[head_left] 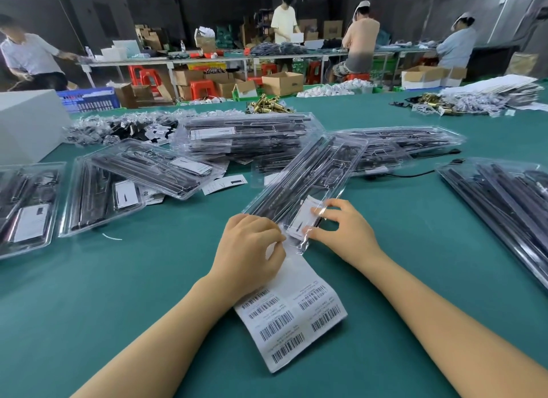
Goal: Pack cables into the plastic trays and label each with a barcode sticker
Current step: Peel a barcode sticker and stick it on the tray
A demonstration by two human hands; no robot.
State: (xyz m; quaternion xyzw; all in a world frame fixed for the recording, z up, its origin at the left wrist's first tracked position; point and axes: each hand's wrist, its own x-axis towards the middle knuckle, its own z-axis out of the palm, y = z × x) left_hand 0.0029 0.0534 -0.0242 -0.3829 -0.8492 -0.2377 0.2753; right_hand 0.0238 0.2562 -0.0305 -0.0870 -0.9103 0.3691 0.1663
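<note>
A long clear plastic tray (308, 178) with black cables and a white card inside lies slanted in front of me on the green table. My right hand (341, 231) rests on its near end, thumb and forefinger pressing on the clear plastic over the card. My left hand (250, 243) sits at the tray's near corner, fingertips pinched at the top edge of a white sheet of barcode stickers (293, 314). That sheet lies flat on the table under my left wrist. I cannot tell if a sticker is between the fingers.
Filled trays (243, 136) are piled behind and to the left (100, 196), another stack at the right edge (504, 202). Small bagged parts (118, 129) and brass pieces (269, 104) lie farther back. A white box (26, 125) stands at the left. Several people work at distant benches.
</note>
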